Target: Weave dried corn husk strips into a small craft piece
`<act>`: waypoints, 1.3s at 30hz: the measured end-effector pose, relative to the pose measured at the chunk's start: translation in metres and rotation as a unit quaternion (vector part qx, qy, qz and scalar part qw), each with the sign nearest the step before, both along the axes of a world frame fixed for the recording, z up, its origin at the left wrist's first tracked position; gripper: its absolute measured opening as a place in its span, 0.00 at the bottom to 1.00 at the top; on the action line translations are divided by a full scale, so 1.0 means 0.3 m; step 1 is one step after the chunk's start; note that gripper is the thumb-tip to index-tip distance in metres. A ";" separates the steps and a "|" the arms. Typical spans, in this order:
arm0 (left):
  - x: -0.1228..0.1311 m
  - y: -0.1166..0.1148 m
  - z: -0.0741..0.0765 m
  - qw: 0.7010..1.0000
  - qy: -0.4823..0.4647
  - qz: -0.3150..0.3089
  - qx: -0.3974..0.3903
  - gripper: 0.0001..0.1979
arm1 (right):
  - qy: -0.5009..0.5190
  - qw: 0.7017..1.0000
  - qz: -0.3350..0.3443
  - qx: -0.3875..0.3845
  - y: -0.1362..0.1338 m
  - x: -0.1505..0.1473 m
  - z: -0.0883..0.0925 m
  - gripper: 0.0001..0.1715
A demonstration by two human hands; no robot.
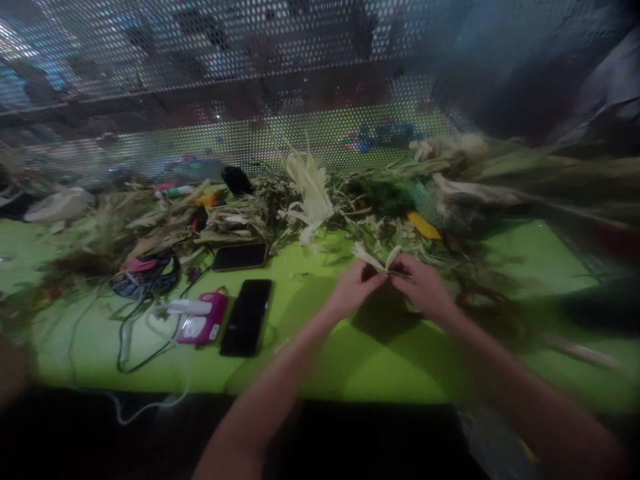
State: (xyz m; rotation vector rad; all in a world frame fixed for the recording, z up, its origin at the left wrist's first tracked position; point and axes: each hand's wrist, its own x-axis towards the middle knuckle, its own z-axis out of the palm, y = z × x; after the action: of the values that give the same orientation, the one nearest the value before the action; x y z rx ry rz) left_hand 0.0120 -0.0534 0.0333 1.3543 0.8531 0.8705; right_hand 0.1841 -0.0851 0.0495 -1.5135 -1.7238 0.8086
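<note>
Above the green tabletop [320, 373], my left hand [354, 287] and my right hand [423, 287] meet with thumbs and fingertips pinched together. Between them they grip a pale, dried corn husk [369, 257], whose two blades spread upward in a V. Its lower part is hidden by my fingers. Just beyond, a larger bunch of pale husks [309, 187] fans upward from the pile of dried plant material [270, 207]. A dark shadow of my hands falls on the table beneath them.
To the left are a black phone [247, 317], a second phone [240, 256], a magenta power strip [204, 319] and tangled cables [120, 340]. A yellow object [424, 225] pokes from the pile. Behind stands a perforated metal panel [240, 87]. Blurred scissors-like handles [483, 295] lie right.
</note>
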 end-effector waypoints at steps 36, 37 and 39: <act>0.019 -0.009 -0.023 0.980 -0.080 0.115 -0.143 0.11 | -0.036 0.998 0.032 0.036 0.006 0.000 -0.024 0.12; 0.015 -0.005 -0.021 0.980 -0.082 0.104 -0.151 0.12 | -0.018 0.999 0.033 0.027 0.007 0.000 -0.020 0.12; 0.007 -0.001 -0.014 0.980 -0.076 0.095 -0.155 0.12 | 0.017 0.999 0.028 0.007 0.006 -0.004 -0.011 0.11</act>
State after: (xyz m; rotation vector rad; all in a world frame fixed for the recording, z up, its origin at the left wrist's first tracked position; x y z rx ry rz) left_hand 0.0140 -0.0537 0.0292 0.9354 0.9656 0.9319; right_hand 0.1829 -0.0832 0.0461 -1.4402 -1.7491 0.8448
